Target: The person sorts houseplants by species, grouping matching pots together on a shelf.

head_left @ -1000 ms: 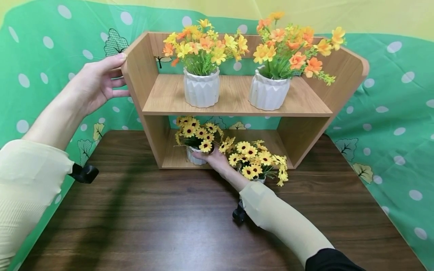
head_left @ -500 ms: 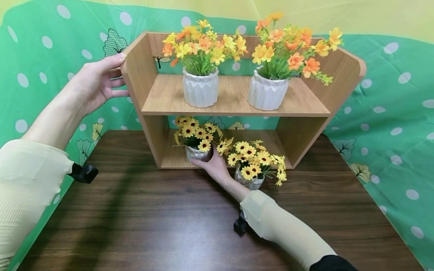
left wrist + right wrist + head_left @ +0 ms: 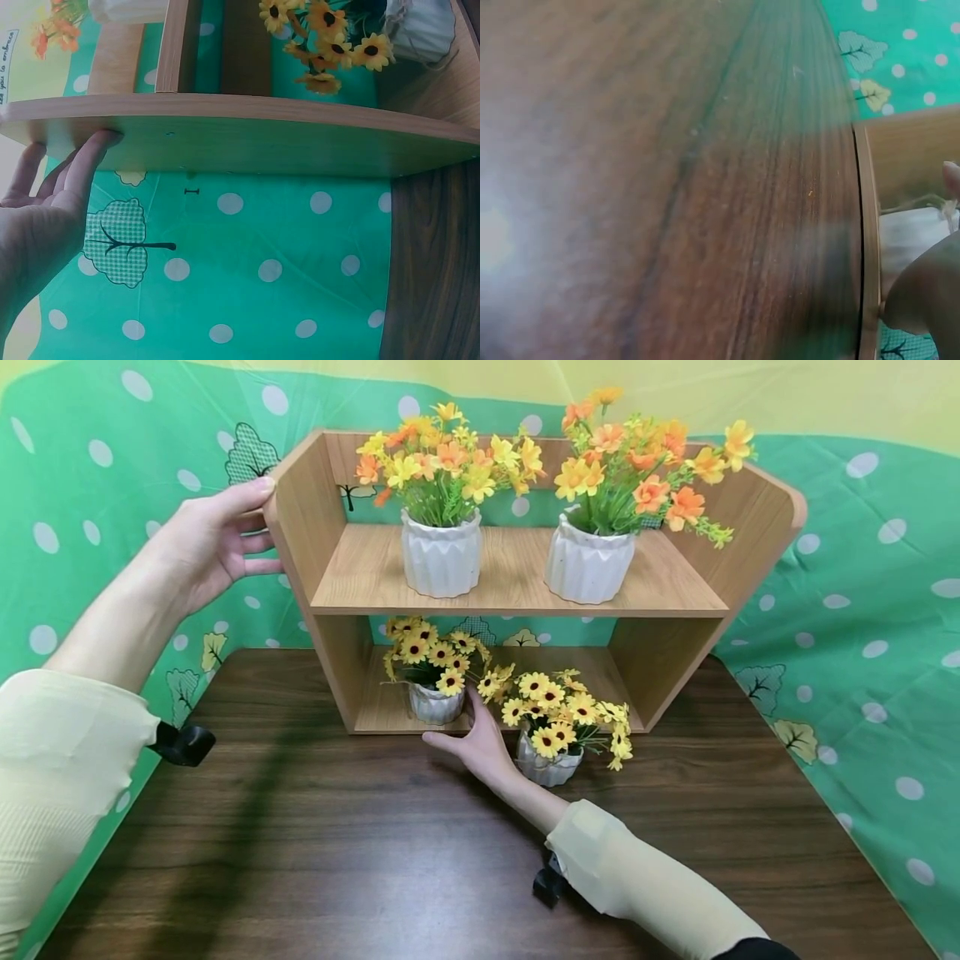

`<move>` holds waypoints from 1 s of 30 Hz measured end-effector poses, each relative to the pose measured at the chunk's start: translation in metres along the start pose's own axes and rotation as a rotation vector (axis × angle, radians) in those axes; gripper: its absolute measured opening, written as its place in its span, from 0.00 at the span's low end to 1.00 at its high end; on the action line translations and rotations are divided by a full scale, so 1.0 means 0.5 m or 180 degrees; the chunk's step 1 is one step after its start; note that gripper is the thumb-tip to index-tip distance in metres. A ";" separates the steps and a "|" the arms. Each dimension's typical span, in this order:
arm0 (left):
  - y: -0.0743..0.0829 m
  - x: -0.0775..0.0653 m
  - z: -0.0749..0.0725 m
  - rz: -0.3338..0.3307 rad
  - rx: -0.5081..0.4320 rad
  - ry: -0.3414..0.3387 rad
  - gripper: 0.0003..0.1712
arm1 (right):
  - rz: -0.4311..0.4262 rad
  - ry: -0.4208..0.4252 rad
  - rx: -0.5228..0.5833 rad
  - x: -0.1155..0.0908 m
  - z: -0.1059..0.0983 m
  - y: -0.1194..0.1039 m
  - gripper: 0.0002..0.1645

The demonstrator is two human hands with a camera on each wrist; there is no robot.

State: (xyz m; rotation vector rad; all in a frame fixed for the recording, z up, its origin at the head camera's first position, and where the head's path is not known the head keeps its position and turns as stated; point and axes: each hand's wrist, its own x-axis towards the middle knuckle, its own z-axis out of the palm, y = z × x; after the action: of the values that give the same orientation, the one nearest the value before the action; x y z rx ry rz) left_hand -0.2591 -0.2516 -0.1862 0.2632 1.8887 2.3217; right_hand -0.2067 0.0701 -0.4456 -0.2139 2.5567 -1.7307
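Note:
My left hand [image 3: 202, 547] rests its thumb and fingers against the left side panel of a two-tier wooden shelf [image 3: 517, 611]; the left wrist view shows the fingertips on the panel's outer face [image 3: 262, 139]. My right hand [image 3: 483, 745] has its thumb and fingers spread just in front of the lower shelf, at the right of a white pot [image 3: 433, 704] of small yellow dark-centred flowers [image 3: 438, 652]. That pot stands upright on the lower shelf. Behind my right wrist, a similar potted yellow flower plant [image 3: 549, 765] stands on the table. In the right wrist view, my right hand [image 3: 930, 292] is partly cut off.
On the upper shelf are two white pots, the left one [image 3: 442, 558] and the right one [image 3: 588, 564], both with orange and yellow flowers. The dark wooden table [image 3: 360, 843] lies in front. A green dotted cloth [image 3: 862, 635] hangs behind and at the sides.
My right hand has let go of the white pot on the lower shelf and drawn back toward the front. The pot stays there. The left hand keeps its place.

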 end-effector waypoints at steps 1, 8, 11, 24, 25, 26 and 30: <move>0.000 0.000 0.000 0.0005 0.0005 0.0000 0.29 | -0.0006 -0.0015 0.0020 -0.002 -0.001 0.000 0.71; 0.000 0.000 -0.001 -0.0002 -0.0038 0.0006 0.28 | -0.0059 -0.0147 0.0124 -0.019 -0.007 0.000 0.70; 0.000 0.000 -0.002 0.0000 -0.0054 0.0000 0.27 | -0.0070 -0.0205 0.0146 -0.025 -0.009 0.002 0.70; 0.000 -0.003 -0.002 0.0033 -0.0076 -0.0017 0.25 | -0.0107 -0.0470 -0.0138 -0.070 -0.039 0.013 0.67; 0.000 -0.002 -0.002 0.0029 -0.0076 -0.0016 0.25 | -0.0117 -0.0512 -0.0184 -0.074 -0.045 0.014 0.67; 0.000 -0.002 -0.001 0.0023 -0.0081 -0.0015 0.25 | -0.0126 -0.0562 -0.0200 -0.078 -0.050 0.017 0.66; 0.001 -0.002 0.000 0.0016 -0.0086 -0.0009 0.25 | -0.0277 -0.0738 -0.0119 -0.092 -0.072 0.031 0.63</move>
State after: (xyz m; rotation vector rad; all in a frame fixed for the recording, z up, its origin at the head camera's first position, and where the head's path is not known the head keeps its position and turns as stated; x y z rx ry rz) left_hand -0.2582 -0.2521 -0.1860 0.2682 1.8562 2.3468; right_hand -0.1668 0.1152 -0.4481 -0.5030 2.4460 -1.5800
